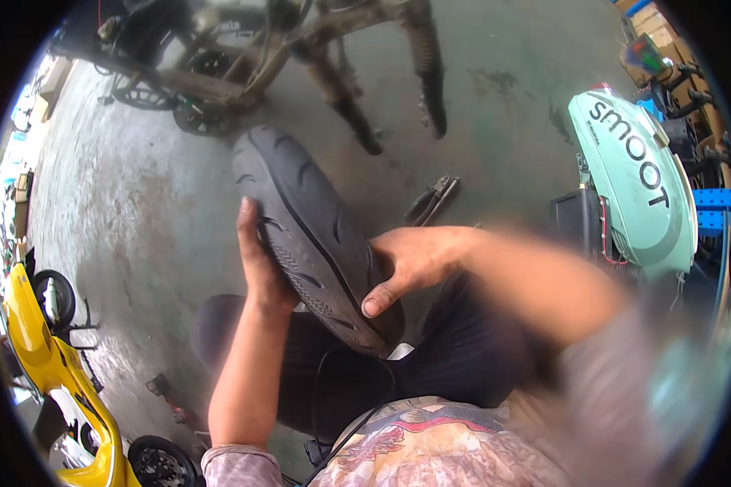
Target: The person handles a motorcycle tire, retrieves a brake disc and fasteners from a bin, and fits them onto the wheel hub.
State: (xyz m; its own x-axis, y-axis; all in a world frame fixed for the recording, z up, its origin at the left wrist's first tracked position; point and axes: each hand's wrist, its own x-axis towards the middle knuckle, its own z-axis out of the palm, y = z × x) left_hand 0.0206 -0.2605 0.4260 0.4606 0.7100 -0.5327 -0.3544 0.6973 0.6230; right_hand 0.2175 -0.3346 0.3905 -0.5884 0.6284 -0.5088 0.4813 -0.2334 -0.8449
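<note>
A dark grey, grooved tyre [321, 219] stands tilted between my two hands, its lower end over my crossed legs. My left hand [264, 264] grips its left side, thumb up along the sidewall, with the fingers mostly hidden beneath. From the right, my right hand [418, 261] presses on it, the thumb lying on the tread and the other fingers out of sight behind the edge. Whatever fills the tyre's centre is hidden from here. On the floor just beyond my right hand lies a plier-like tool [435, 200].
A stripped two-wheeler frame [252, 73] with bare fork legs [427, 69] stands ahead. At right are a mint-green body panel [625, 174], a black box [577, 223] and crowded shelving. A yellow scooter [77, 381] stands at left, near a small red-and-black tool [169, 399].
</note>
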